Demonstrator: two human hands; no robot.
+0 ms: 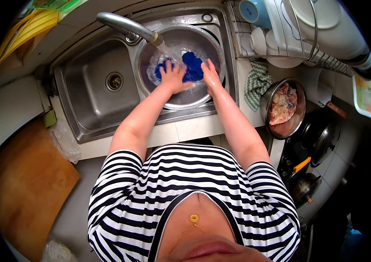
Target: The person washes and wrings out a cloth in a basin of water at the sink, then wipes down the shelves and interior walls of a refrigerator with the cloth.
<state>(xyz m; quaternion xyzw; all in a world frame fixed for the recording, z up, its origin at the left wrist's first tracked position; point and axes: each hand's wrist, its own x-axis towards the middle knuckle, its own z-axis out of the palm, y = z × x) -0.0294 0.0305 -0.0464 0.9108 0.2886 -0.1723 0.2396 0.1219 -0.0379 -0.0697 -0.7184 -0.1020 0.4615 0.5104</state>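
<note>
Water runs from the faucet [150,36] into a round metal basin [143,65] set in the right sink bowl. In the basin lies a wet blue cloth-like item [193,65] with clear, plastic-looking material or splashing water around it. My left hand [173,77] is over the left part of the blue item, fingers spread, palm down. At the basin's right side, my right hand [211,77] is beside the blue item with its fingers stretched out and holds nothing.
The left sink bowl [100,96] has a drain. To the right are a green-and-white cloth [255,85], a metal bowl [300,109] with raw meat [283,107], and a dish rack [277,56]. A stove with lidded pans [325,139] stands lower right; a brown board [28,179] is at left.
</note>
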